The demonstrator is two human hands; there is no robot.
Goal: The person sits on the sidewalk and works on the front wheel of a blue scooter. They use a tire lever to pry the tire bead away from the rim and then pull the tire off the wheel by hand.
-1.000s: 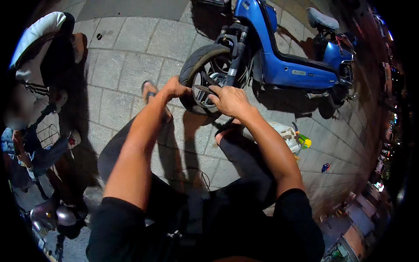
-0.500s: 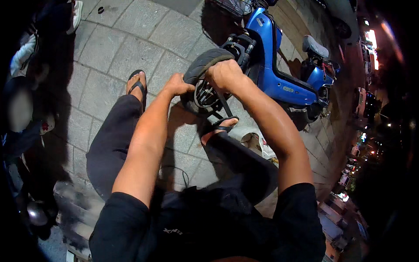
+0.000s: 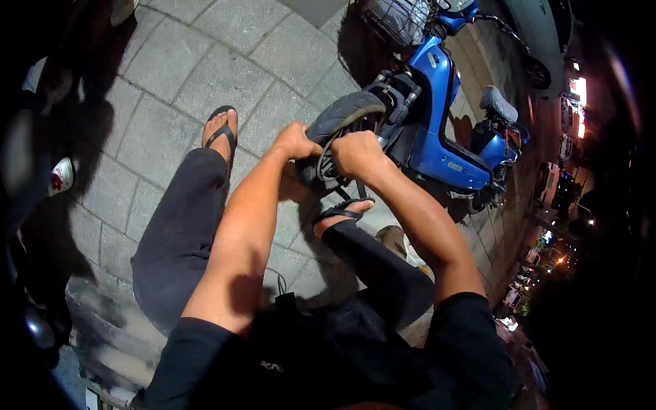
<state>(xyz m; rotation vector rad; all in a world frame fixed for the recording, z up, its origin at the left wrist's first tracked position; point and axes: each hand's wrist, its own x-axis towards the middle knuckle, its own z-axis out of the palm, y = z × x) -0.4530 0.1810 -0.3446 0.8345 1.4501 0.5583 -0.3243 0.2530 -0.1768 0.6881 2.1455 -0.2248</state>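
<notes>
The black front tyre (image 3: pixel 348 109) of a blue electric scooter (image 3: pixel 432 147) is in front of me, its spoked wheel (image 3: pixel 328 166) facing me. My left hand (image 3: pixel 298 141) is closed on the tyre's left side, with the thumb over the sidewall. On the right, my right hand (image 3: pixel 357 154) makes a fist against the wheel, just inside the tyre's edge. Whatever that fist grips is hidden by the fingers. A dark bar shows below my right hand, beside the wheel; I cannot tell what it is.
My sandalled feet (image 3: pixel 222 130) stand on both sides of the wheel on grey paving (image 3: pixel 205 75). By the right foot lies a pale bag (image 3: pixel 412 253). The scooter's wire basket (image 3: pixel 398 20) is at the far end. A person's shoe (image 3: pixel 61 175) shows at the left.
My right hand has moved down from the tyre's upper edge toward the wheel's middle. The dark band beside it no longer shows raised. My left hand keeps its hold; the whole view has shifted.
</notes>
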